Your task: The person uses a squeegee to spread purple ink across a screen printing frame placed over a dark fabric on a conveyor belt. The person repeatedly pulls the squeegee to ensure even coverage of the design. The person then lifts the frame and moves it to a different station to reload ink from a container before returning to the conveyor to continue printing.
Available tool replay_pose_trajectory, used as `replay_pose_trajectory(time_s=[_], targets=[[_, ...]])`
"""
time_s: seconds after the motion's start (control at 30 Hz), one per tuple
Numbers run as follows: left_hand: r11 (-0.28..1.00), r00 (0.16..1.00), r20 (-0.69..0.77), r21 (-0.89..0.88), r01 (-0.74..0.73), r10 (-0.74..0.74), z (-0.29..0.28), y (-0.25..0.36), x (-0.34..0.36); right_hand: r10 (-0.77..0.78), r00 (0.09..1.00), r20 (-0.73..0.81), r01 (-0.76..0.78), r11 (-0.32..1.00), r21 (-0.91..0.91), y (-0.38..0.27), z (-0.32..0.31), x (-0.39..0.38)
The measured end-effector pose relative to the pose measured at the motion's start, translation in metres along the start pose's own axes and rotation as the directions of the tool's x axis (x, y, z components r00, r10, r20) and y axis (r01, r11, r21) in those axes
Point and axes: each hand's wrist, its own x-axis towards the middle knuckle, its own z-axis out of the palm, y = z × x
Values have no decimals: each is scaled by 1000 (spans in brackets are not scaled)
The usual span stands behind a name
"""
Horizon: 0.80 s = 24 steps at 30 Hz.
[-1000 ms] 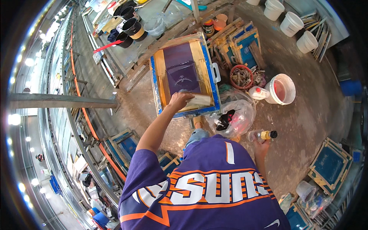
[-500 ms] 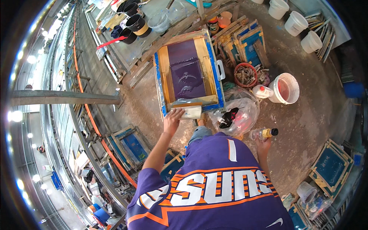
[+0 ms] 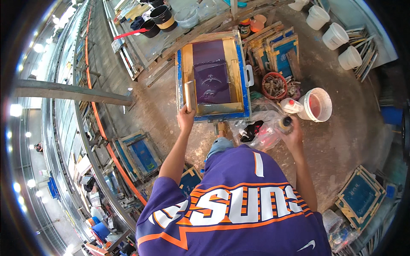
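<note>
A wooden screen-printing frame (image 3: 244, 100) with blue-taped edges lies in front of me. Its dark purple mesh (image 3: 209, 55) carries a pale arched design and a glossy wet patch. My left hand (image 3: 186, 118) grips a squeegee (image 3: 190, 94) by one end, at the frame's lower left corner. The squeegee stands lengthwise along the frame's left side, over the taped border. Right of the frame's near corner, my right hand (image 3: 293, 135) is wrapped round a clear bottle (image 3: 284, 123) with a dark cap, above a clear plastic bag (image 3: 267, 132).
A white bucket (image 3: 326, 104), a white jug with a red cap (image 3: 291, 106) and a red basket of scraps (image 3: 274, 84) stand to the right. More screen frames (image 3: 284, 55) lean behind them. Black tubs (image 3: 163, 18) sit at the far left. A metal beam (image 3: 72, 91) crosses the left side.
My left hand has turned the squeegee from lying across the frame's near edge to lengthwise at its left side. My right hand has brought the bottle forward, towards the bag and jug.
</note>
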Motion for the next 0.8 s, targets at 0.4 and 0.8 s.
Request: replay_pose_trajectory(time_s=[0.4,0.8], targets=[[962,971,237,-265,69,-4,113,93,-25,-261,810,525,432,871,-233,-7,39,133],[984,996,-71,-174,35,-48,-27,43,13,-210,683,699,700,462,-545,-6,150,165]])
